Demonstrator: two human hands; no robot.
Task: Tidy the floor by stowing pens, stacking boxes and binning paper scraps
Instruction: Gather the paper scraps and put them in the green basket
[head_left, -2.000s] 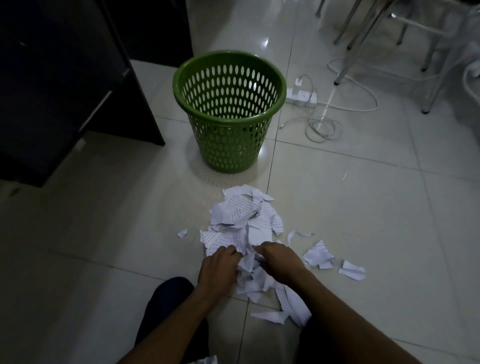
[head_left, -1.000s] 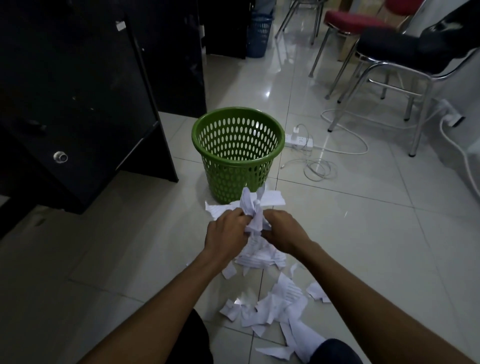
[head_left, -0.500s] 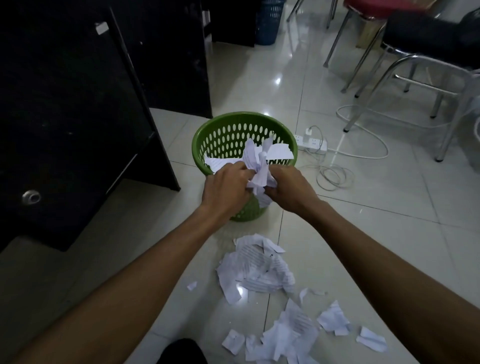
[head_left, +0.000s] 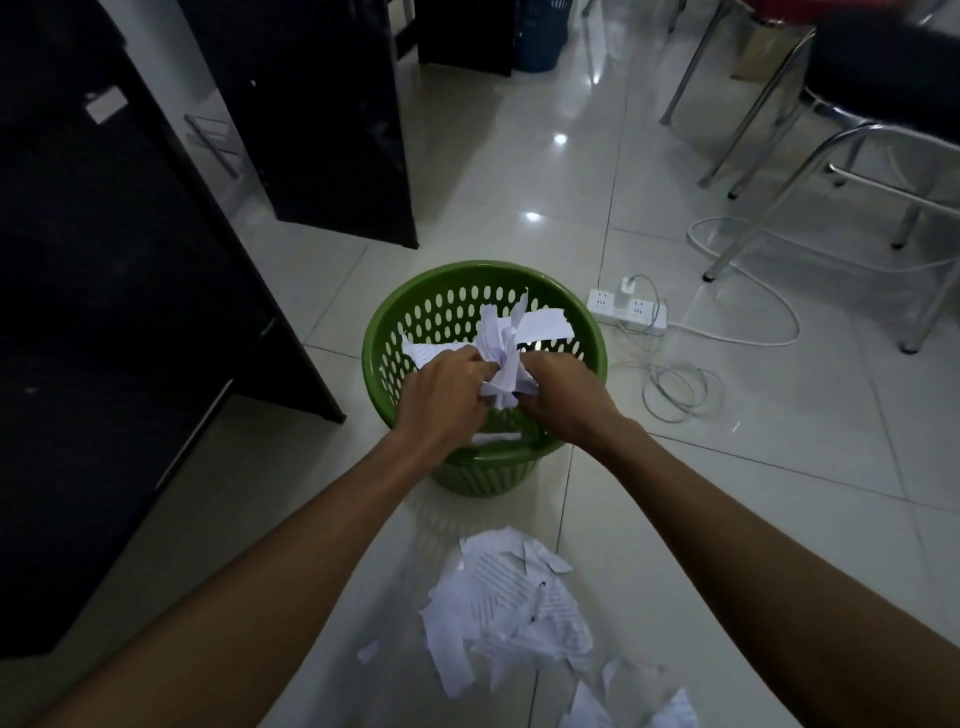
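Clearly the binning step is in hand: the left hand (head_left: 447, 395) and right hand (head_left: 566, 400) each close their grip on one wad of paper scraps (head_left: 501, 353), held over the mouth of the green bin (head_left: 483, 267). The next move calls for letting go, then gathering the loose scraps (head_left: 509, 608) lying on the glossy tiled floor (head_left: 727, 493), near a power strip (head_left: 626, 312) and a chair (head_left: 883, 62)

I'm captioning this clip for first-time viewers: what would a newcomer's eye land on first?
The left grip and right grip clutch a wad of paper scraps right above the green bin at centre. More torn paper lies on the pale tiles nearer the person, and a white power strip with looped cable sits right of the bin in view.
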